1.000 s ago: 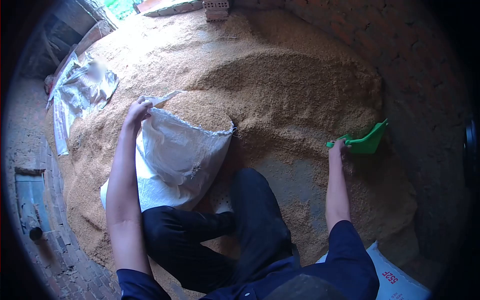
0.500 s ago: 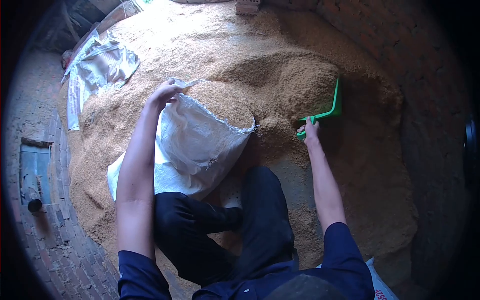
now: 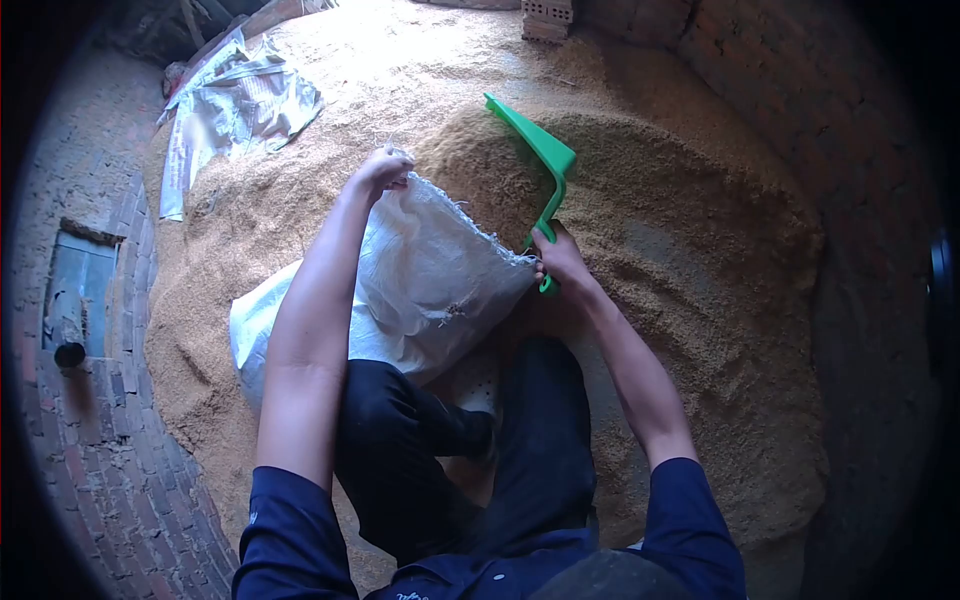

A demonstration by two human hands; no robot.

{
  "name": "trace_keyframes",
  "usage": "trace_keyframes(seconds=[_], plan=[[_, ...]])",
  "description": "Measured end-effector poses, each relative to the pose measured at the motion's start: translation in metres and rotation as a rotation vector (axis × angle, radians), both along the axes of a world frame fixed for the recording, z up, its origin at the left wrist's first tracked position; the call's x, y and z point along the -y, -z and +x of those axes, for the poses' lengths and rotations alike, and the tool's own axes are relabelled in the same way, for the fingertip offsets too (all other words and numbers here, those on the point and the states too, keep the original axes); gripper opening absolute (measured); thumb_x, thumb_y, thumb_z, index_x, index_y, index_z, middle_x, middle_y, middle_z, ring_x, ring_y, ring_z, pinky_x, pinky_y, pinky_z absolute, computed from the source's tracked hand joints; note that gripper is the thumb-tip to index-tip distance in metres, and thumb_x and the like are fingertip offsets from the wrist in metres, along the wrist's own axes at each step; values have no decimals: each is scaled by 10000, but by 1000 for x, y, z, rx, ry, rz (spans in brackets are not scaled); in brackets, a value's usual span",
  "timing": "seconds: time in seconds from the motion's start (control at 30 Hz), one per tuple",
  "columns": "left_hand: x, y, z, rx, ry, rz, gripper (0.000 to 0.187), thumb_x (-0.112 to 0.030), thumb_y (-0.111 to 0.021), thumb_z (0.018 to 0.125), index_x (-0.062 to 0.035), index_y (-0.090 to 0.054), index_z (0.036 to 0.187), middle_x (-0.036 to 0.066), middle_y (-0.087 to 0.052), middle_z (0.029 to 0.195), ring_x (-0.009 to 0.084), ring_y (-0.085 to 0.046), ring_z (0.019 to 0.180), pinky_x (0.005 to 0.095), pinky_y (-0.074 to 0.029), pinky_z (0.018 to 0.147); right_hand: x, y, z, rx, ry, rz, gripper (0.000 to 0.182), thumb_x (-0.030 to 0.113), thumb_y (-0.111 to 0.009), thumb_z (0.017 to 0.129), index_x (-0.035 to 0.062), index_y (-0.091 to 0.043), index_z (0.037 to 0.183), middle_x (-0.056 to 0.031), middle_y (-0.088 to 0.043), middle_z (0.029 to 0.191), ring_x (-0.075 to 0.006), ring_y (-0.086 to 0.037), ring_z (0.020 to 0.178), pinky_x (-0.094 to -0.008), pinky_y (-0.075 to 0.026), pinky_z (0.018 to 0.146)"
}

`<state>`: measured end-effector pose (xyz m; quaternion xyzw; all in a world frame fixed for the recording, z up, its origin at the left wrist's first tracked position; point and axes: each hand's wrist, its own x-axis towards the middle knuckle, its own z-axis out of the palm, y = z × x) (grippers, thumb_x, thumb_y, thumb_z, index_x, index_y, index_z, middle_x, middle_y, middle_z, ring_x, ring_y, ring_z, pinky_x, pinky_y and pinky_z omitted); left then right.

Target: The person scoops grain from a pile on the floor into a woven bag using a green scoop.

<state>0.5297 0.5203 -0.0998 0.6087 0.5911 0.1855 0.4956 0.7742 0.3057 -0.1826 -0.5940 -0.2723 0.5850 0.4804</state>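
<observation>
My left hand point(image 3: 385, 170) is closed on the upper rim of a white woven sack point(image 3: 410, 270), which leans in front of my knees with its mouth facing away from me. In my right hand point(image 3: 563, 257) is the handle of a green scoop point(image 3: 540, 145), tipped on its side at the sack's mouth. Loose tan grain point(image 3: 490, 170), blurred by motion, lies between the scoop and the rim. How full the sack is inside cannot be seen.
A large heap of grain point(image 3: 700, 290) spreads around me. An empty-looking printed sack point(image 3: 240, 105) lies on it at the far left. A hollow brick point(image 3: 547, 18) stands at the back. Brick walls point(image 3: 130, 500) enclose the heap, with a pipe end point(image 3: 70, 354) at left.
My right hand has swung the scoop left from the heap to the sack's mouth and tipped it over. My left hand keeps hold of the rim. The whole view has shifted slightly.
</observation>
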Motion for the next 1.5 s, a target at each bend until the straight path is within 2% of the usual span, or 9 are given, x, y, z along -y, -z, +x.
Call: trace_keyframes(seconds=[0.13,0.43,0.53,0.67,0.9,1.2,1.3,1.37,1.5], plan=[[-5,1,-20,70,-99,60,113,-87,-570,710,-89,-525,814,24,-487,705,140,-474,621,318,-430,565,8,-42,-23,440,-100,77,232,223,-513,863,36,-474,995,-168,-567,651,-245,-594,514,-372,-445,430],[-2,-19,-68,211,-150,116,172,-23,-503,678,-73,-606,807,-13,-454,594,102,-409,514,259,-318,479,17,-69,-53,699,-187,355,300,256,-478,863,63,-487,1093,-270,-587,882,-450,-542,886,-511,-414,770],[24,-52,-83,113,-76,109,547,26,-441,594,67,-514,1134,38,-520,636,94,-404,428,240,-306,398,4,-61,-55,783,-212,413,345,252,-481,864,88,-473,1168,-254,-592,902,-427,-556,886,-494,-422,792],[61,-73,-105,2,-164,73,694,38,-403,569,60,-411,1262,39,-479,585,98,-353,376,242,-259,355,-5,-50,-52,795,-213,477,363,218,-497,858,99,-462,1199,-216,-587,987,-390,-555,926,-461,-425,815],[74,-61,-116,-225,-191,103,734,80,-367,558,-15,-427,1283,57,-485,579,104,-373,388,260,-273,358,5,-39,-52,902,-59,623,379,175,-539,842,116,-485,1212,-205,-597,986,-356,-565,956,-423,-443,824],[76,-49,-102,-274,-196,160,657,66,-435,619,-7,-439,1272,76,-553,750,103,-480,547,239,-358,445,-2,-46,-43,637,-55,549,373,184,-543,851,85,-489,1206,-171,-592,1056,-333,-562,983,-389,-433,856],[74,-49,-96,-314,-160,146,667,46,-453,613,-15,-435,1277,77,-549,737,107,-478,539,242,-358,443,-10,-24,-22,490,101,698,371,215,-542,866,69,-476,1200,-133,-615,933,-247,-621,793,-364,-505,709],[64,-40,-101,-329,-153,161,684,30,-460,610,-33,-426,1290,72,-530,710,104,-461,527,247,-356,438,6,-50,-1,256,191,248,285,227,-532,882,18,-498,1072,-101,-590,790,-149,-544,532,-296,-486,525],[55,-34,-108,-413,-148,170,679,17,-473,595,-74,-467,1268,111,-592,768,144,-538,568,278,-423,496,3,51,94,-124,383,100,289,254,-503,899,-9,-464,1012,-149,-571,756,-160,-518,467,-335,-517,422]])
